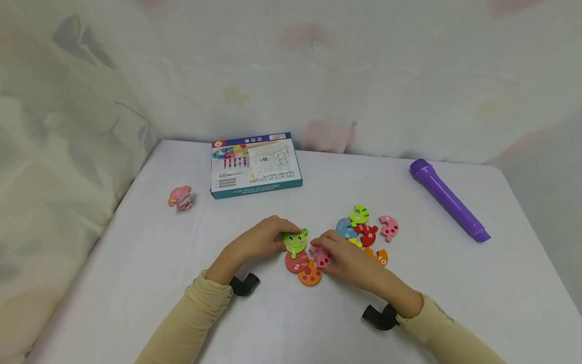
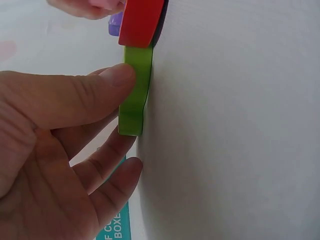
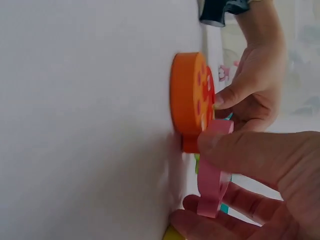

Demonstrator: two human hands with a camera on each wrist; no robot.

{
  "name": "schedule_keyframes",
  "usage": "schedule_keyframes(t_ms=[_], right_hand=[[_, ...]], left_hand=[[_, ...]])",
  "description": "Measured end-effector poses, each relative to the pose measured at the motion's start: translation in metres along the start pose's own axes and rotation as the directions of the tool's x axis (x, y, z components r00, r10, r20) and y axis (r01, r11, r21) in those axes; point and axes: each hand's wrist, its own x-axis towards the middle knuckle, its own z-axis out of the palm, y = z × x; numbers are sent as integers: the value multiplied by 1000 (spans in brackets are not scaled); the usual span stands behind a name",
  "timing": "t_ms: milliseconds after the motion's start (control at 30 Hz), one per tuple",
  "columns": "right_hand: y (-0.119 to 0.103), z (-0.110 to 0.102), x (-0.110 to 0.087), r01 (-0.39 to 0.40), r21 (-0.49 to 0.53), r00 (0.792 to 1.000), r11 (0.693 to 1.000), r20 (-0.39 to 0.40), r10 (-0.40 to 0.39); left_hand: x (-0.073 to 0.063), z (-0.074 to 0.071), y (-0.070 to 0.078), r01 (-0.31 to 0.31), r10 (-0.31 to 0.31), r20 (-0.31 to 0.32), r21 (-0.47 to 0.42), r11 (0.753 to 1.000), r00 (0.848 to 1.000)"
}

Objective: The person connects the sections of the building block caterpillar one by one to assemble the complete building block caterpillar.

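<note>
My left hand (image 1: 260, 238) pinches the green caterpillar-head puzzle piece (image 1: 295, 242) between thumb and fingers; it lies on the table with a smiling face. Joined below it is a red piece (image 1: 294, 265) marked 2, followed by an orange dotted piece (image 1: 310, 277) marked 3. In my right hand (image 1: 347, 260), thumb and fingers pinch a pink curved puzzle piece (image 3: 212, 172) with red dots. The right wrist view shows this pink piece raised off the table, close beside the orange piece (image 3: 185, 92). Its number is hidden.
Loose numbered pieces lie beyond my right hand: green (image 1: 360, 214), blue (image 1: 344, 227), red (image 1: 367, 235), pink (image 1: 388, 226), orange (image 1: 380, 258) and a partly hidden yellow (image 1: 356, 242). Behind stands a box (image 1: 227, 182); a pink figurine (image 1: 182, 197) is left, a purple microphone-shaped toy (image 1: 450, 201) right.
</note>
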Motion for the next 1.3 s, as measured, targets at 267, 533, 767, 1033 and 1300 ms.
schedule_keyframes(t_ms=[267, 533, 767, 1033, 1300], right_hand=[[3, -2, 0, 61, -104, 998, 993, 20, -60], [1, -3, -3, 65, -199, 997, 978, 55, -56], [-1, 1, -3, 69, -253, 996, 965, 66, -54], [-5, 8, -4, 15, -305, 994, 952, 104, 18], [-3, 4, -8, -22, -189, 999, 982, 29, 28]], left_hand=[[1, 1, -1, 8, -8, 4, -1, 1000, 1000], [2, 0, -1, 3, -3, 7, -2, 1000, 1000], [1, 0, 1, 3, -3, 11, -15, 1000, 1000], [2, 1, 0, 13, -12, 14, -23, 1000, 1000], [2, 1, -1, 7, -7, 10, -23, 1000, 1000]])
